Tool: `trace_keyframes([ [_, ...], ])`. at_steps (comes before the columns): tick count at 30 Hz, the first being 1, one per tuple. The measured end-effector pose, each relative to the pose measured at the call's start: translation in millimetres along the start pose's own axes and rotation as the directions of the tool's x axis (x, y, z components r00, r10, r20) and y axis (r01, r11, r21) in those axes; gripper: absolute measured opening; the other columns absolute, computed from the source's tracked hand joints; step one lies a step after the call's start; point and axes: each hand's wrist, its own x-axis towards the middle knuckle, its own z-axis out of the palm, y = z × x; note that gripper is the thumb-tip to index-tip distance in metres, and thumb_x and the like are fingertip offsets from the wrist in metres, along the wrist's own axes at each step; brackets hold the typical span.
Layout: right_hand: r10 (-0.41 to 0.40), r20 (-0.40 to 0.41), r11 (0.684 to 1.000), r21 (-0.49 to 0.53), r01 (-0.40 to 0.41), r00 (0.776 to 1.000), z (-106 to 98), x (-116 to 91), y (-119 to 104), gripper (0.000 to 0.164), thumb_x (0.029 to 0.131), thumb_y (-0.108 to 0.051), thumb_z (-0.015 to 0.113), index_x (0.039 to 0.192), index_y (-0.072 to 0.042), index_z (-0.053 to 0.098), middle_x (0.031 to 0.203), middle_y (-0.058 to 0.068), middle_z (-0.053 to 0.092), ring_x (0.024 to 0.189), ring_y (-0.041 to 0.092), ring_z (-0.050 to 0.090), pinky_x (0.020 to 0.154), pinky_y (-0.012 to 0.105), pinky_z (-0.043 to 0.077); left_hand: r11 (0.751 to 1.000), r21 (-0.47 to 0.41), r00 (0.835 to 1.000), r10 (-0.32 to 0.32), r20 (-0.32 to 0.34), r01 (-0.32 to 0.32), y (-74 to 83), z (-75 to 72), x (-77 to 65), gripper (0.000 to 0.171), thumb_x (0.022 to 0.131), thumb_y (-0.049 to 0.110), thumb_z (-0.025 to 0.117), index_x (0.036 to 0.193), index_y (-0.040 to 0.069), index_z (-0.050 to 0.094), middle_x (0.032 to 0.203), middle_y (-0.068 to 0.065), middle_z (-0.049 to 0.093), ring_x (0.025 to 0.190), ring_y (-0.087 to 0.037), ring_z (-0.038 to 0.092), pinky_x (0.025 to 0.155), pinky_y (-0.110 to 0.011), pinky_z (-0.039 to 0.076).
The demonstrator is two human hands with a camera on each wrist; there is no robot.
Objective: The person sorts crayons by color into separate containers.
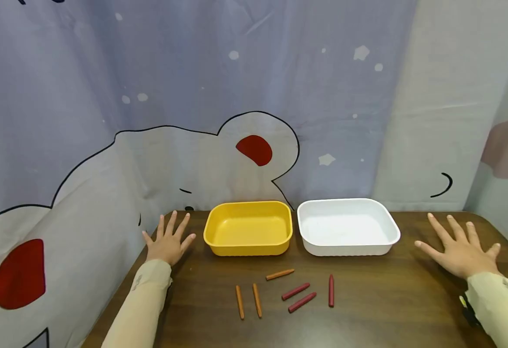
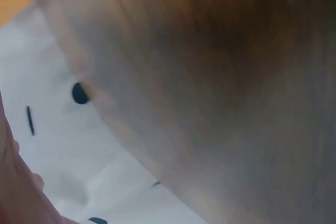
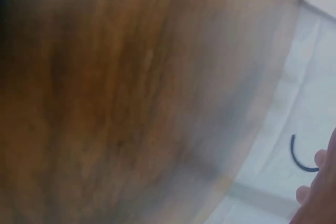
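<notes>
In the head view my left hand (image 1: 167, 244) is held with fingers spread at the table's left side, beside a yellow tray (image 1: 247, 250). My right hand (image 1: 465, 253), fingers also spread, is at the right side, apart from a white tray (image 1: 350, 250). Both hands hold nothing. Three orange crayons lie in front of the yellow tray: one crayon (image 1: 280, 274) slanted, another crayon (image 1: 239, 302) and a third crayon (image 1: 257, 300) nearly parallel. To their right are three dark red crayons: an upright-lying crayon (image 1: 331, 291) and two slanted ones, a crayon (image 1: 295, 291) and a crayon (image 1: 302, 302).
The brown wooden table (image 1: 389, 319) has its far edge against a printed curtain (image 1: 323, 121) of blue and white. That curtain also runs along the left and right sides. Both trays stand side by side near the far edge, with a narrow gap between them.
</notes>
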Motion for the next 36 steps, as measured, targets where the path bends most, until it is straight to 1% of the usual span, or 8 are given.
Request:
trace_keyframes([
  [8, -0.036, -0.115, 0.999, 0.014, 0.037, 0.993, -1.9, -14.2, -21.8, 0.092, 0.100, -0.065, 0.046, 0.162, -0.031, -0.013, 0.164, 0.024, -0.020, 0.141, 0.058, -0.026, 0.086, 0.093, -0.008, 0.996, -0.091, 0.998, 0.021, -0.059, -0.026, 13.8, -13.0, -13.4, 0.076, 0.105, 0.060, 0.037, 0.165, 0.029, 0.003, 0.170, -0.015, -0.005, 0.152, -0.045, -0.013, 0.103, -0.085, -0.009],
  [12, -0.066, -0.227, 0.995, 0.058, 0.081, 0.972, -3.3, -23.8, -44.0, 0.090, 0.101, -0.056, 0.054, 0.165, -0.025, -0.001, 0.164, 0.031, 0.002, 0.145, 0.061, -0.004, 0.088, 0.091, 0.013, 0.991, -0.116, 0.993, 0.063, -0.096, -0.074, 27.7, -20.8, -18.4, 0.076, 0.106, 0.056, 0.041, 0.166, 0.024, 0.006, 0.170, -0.017, 0.001, 0.153, -0.045, -0.007, 0.107, -0.082, -0.003],
  [18, -0.151, -0.364, 0.963, 0.157, 0.221, 0.919, 0.5, -32.3, -80.8, 0.077, 0.101, -0.036, 0.064, 0.159, -0.002, 0.026, 0.142, 0.041, 0.031, 0.126, 0.065, 0.031, 0.087, 0.081, 0.032, 0.982, -0.083, 0.975, 0.156, -0.156, -0.170, 51.5, -24.9, -25.1, 0.075, 0.106, 0.050, 0.048, 0.164, 0.014, 0.018, 0.169, -0.018, 0.011, 0.155, -0.041, 0.005, 0.115, -0.074, 0.007],
  [21, -0.203, -0.440, 0.932, 0.187, 0.310, 0.875, 7.1, -34.8, -98.3, 0.064, 0.096, -0.023, 0.071, 0.145, 0.006, 0.042, 0.133, 0.040, 0.040, 0.120, 0.059, 0.040, 0.091, 0.075, 0.035, 0.971, -0.061, 0.955, 0.215, -0.203, -0.231, 62.1, -24.9, -27.5, 0.075, 0.105, 0.047, 0.052, 0.162, 0.008, 0.023, 0.167, -0.019, 0.018, 0.154, -0.040, 0.012, 0.117, -0.069, 0.013],
  [25, -0.215, -0.516, 0.914, 0.192, 0.357, 0.829, 19.5, -39.0, -124.2, 0.050, 0.085, -0.007, 0.079, 0.128, 0.007, 0.057, 0.118, 0.030, 0.052, 0.104, 0.046, 0.053, 0.084, 0.061, 0.049, 0.952, -0.060, 0.930, 0.276, -0.242, -0.299, 74.9, -22.7, -30.1, 0.075, 0.103, 0.044, 0.057, 0.160, 0.004, 0.028, 0.165, -0.020, 0.025, 0.153, -0.038, 0.017, 0.119, -0.064, 0.019],
  [29, -0.177, -0.490, 0.901, 0.268, 0.340, 0.854, 33.1, -45.8, -151.3, 0.043, 0.080, -0.002, 0.082, 0.119, 0.006, 0.064, 0.109, 0.022, 0.059, 0.090, 0.033, 0.062, 0.066, 0.040, 0.060, 0.935, -0.037, 0.909, 0.331, -0.253, -0.352, 85.4, -16.5, -34.6, 0.075, 0.102, 0.045, 0.058, 0.158, 0.002, 0.033, 0.162, -0.019, 0.032, 0.152, -0.038, 0.022, 0.119, -0.062, 0.022],
  [33, -0.155, -0.413, 0.884, 0.347, 0.312, 0.898, 45.7, -52.1, -174.5, 0.038, 0.081, -0.005, 0.083, 0.114, 0.005, 0.067, 0.109, 0.020, 0.065, 0.086, 0.031, 0.069, 0.070, 0.043, 0.060, 0.929, -0.017, 0.901, 0.353, -0.253, -0.369, 92.3, -10.1, -38.0, 0.074, 0.101, 0.045, 0.060, 0.157, 0.002, 0.037, 0.161, -0.019, 0.035, 0.151, -0.038, 0.024, 0.119, -0.061, 0.023],
  [36, -0.137, -0.356, 0.887, 0.371, 0.274, 0.924, 52.2, -53.2, -187.5, 0.034, 0.082, -0.007, 0.083, 0.111, 0.003, 0.068, 0.107, 0.018, 0.068, 0.081, 0.025, 0.071, 0.072, 0.044, 0.059, 0.934, -0.009, 0.909, 0.344, -0.235, -0.356, 95.2, -7.0, -38.0, 0.074, 0.101, 0.045, 0.061, 0.157, 0.003, 0.037, 0.162, -0.019, 0.033, 0.152, -0.039, 0.022, 0.119, -0.061, 0.023],
])
